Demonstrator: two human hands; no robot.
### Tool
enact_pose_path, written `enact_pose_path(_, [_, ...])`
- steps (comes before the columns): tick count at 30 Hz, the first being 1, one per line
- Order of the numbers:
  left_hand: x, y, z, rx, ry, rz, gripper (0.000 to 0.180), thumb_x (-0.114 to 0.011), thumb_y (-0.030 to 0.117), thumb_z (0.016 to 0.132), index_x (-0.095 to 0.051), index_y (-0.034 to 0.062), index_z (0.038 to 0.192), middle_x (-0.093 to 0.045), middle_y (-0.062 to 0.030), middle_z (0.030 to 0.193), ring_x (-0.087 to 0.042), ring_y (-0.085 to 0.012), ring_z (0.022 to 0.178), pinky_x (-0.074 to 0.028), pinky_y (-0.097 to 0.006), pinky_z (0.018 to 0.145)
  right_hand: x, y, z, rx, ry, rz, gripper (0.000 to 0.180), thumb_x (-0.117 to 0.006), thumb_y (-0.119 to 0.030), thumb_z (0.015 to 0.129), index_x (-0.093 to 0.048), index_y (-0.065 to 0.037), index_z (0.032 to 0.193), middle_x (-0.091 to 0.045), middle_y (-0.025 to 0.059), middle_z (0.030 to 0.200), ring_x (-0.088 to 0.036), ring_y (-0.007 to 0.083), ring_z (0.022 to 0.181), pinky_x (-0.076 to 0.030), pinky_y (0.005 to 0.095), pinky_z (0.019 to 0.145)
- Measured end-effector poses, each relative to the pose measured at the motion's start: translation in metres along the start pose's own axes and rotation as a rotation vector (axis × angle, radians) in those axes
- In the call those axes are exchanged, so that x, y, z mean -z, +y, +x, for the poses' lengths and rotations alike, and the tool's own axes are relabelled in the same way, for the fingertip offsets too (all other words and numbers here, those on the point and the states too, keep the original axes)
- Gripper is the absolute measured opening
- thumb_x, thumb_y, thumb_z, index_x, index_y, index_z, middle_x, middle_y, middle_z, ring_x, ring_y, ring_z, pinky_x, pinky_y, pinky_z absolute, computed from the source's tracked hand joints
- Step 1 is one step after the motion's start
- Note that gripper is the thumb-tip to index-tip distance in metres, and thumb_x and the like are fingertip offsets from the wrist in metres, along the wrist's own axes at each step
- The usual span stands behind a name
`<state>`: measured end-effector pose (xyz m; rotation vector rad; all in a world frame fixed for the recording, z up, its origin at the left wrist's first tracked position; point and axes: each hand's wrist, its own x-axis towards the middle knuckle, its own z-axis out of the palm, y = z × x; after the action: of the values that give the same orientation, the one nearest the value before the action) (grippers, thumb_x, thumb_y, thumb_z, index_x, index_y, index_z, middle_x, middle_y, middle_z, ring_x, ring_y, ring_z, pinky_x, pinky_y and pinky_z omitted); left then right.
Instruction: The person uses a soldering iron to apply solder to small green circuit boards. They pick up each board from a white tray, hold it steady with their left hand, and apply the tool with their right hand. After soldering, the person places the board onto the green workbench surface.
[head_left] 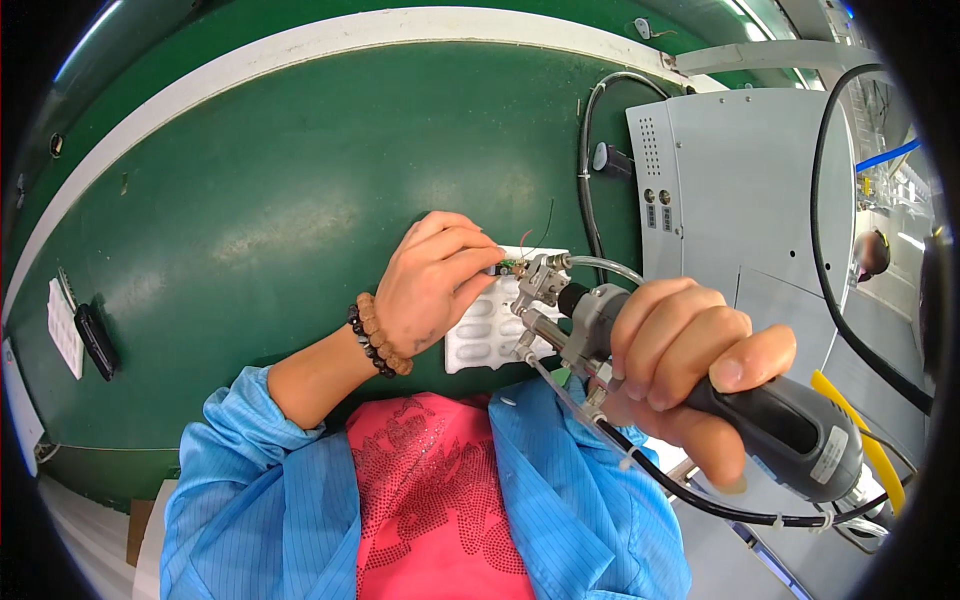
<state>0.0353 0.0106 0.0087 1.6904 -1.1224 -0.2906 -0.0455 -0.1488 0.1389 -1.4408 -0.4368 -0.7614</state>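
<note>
The right hand (690,375) is wrapped tight around the dark grey, rubbery handle of a powered hand tool (700,385) with a metal nose; the left hand (430,285) pinches a tiny green component with thin wire leads (510,264) right at that tip, just above a white moulded plastic tray (485,335) of oval pockets on the smooth green bench (250,200). The part is so small that a slip could nick fingertips or bend the leads.

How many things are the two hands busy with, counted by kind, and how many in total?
Handheld power tool with grey grip, held in the right hand: 1
Small part with thin wires, pinched in the left hand fingers: 1
White moulded tray under the left hand: 1
Total: 3
</note>
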Motion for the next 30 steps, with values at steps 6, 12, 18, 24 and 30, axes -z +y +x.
enact_pose_path(6, [-0.003,-0.004,-0.006,0.015,0.012,-0.008,0.03,-0.079,0.0,0.068,-0.072,0.003,0.097,-0.069,-0.0073,0.099,-0.062,-0.0275,0.1,-0.052,-0.038,0.086,-0.004,0.005,0.006,-0.053,-0.084,-0.015,0.05,-0.07,-0.048,0.089,-0.042,-0.007,0.099,-0.054,-0.0006,0.063,-0.051,0.0097,0.045,-0.043,0.0233,0.039])
enact_pose_path(12, [0.0,0.0,-0.002,0.029,-0.017,-0.045,0.03,-0.079,0.0,0.068,-0.072,0.0027,0.098,-0.069,-0.0077,0.097,-0.062,-0.0276,0.098,-0.052,-0.039,0.085,-0.004,0.005,0.008,-0.111,0.0,0.021,0.048,-0.073,-0.041,0.088,-0.042,-0.007,0.098,-0.053,0.0003,0.061,-0.051,0.0114,0.045,-0.043,0.0264,0.04])
enact_pose_path(18, [0.002,0.003,-0.004,0.008,-0.009,-0.038,0.03,-0.08,0.003,0.07,-0.072,0.0032,0.099,-0.069,-0.009,0.097,-0.063,-0.0293,0.097,-0.052,-0.04,0.086,-0.002,-0.014,0.013,0.022,0.099,0.112,0.047,-0.08,-0.032,0.084,-0.045,-0.003,0.096,-0.055,0.0047,0.063,-0.053,0.0151,0.046,-0.044,0.0293,0.043])
enact_pose_path(24, [0.008,0.013,0.0,0.08,-0.043,-0.014,0.027,-0.079,0.01,0.076,-0.073,0.003,0.101,-0.071,-0.0109,0.102,-0.063,-0.0308,0.101,-0.052,-0.041,0.089,0.014,-0.09,0.017,0.095,0.125,0.018,0.046,-0.076,-0.035,0.089,-0.043,-0.004,0.095,-0.052,0.003,0.062,-0.051,0.0134,0.044,-0.045,0.026,0.04])
enact_pose_path(30, [0.047,0.03,0.023,0.16,0.018,0.026,0.027,-0.081,0.012,0.075,-0.073,0.0034,0.1,-0.071,-0.0137,0.103,-0.065,-0.0315,0.1,-0.051,-0.04,0.089,0.02,-0.101,-0.003,0.164,0.179,0.051,0.045,-0.074,-0.034,0.09,-0.042,-0.003,0.094,-0.052,0.0037,0.06,-0.05,0.0138,0.042,-0.046,0.0268,0.038])
